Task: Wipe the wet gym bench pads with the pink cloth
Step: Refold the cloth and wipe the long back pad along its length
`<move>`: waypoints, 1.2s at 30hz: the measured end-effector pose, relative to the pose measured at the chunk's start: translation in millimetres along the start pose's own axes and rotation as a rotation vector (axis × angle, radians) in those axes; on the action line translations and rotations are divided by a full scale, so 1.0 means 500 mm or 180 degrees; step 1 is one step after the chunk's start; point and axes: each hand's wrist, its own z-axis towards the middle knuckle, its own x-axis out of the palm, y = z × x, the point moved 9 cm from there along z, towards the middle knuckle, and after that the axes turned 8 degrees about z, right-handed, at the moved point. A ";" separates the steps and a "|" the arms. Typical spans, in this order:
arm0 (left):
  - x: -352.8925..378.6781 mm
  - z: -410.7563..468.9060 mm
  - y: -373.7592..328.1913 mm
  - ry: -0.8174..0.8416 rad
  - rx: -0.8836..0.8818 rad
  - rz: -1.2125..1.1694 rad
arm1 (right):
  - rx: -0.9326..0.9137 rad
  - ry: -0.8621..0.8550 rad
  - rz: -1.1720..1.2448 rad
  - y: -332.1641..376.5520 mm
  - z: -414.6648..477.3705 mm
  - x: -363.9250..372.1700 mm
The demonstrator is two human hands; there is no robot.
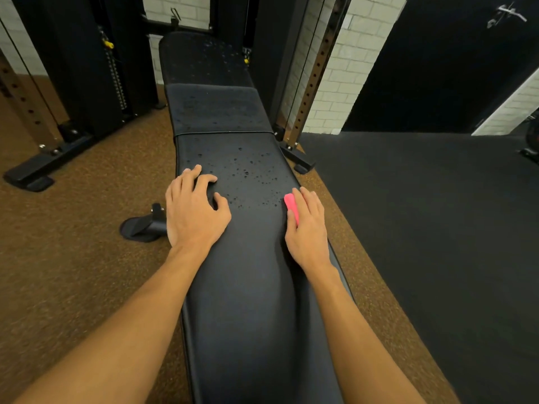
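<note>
A person's right hand [306,228] lies flat, fingers straight, pressing the pink cloth [291,206] onto the long bench pad [250,287] at its 3 o'clock edge. The left hand [194,211], holding nothing, braces at 9 o'clock. Droplets [248,176] bead toward 12 o'clock. Pinned only by a flat palm, the small cloth could slip free mid-stroke, or merely smear the water.

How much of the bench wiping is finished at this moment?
The near end of the long pad looks dry. The right hand presses the pink cloth at its right edge. Droplets lie ahead, and on the middle pad and far pad.
</note>
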 end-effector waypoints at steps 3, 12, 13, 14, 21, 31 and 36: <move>-0.001 0.003 -0.004 -0.0004 -0.0012 0.0169 | -0.0282 0.0088 -0.0111 0.003 -0.052 -0.011; -0.001 0.002 -0.005 0.0043 -0.0037 0.0279 | -0.0106 -0.0036 -0.0113 0.012 0.015 0.006; -0.001 0.003 -0.004 0.0050 -0.0037 0.0266 | -0.0274 0.0045 -0.0144 0.021 0.001 0.008; -0.001 0.003 -0.005 0.0056 -0.0033 0.0253 | -0.0422 0.0101 -0.0178 0.023 -0.015 0.003; -0.005 0.002 -0.008 0.0053 -0.0046 0.0258 | 0.0072 -0.0132 -0.0157 -0.017 0.034 -0.009; -0.006 0.002 -0.007 0.0035 -0.0056 0.0289 | -0.0215 -0.0090 -0.0220 0.004 -0.006 -0.006; -0.007 0.001 -0.008 0.0022 -0.0067 0.0265 | -0.0118 -0.0162 -0.0201 0.036 0.061 0.021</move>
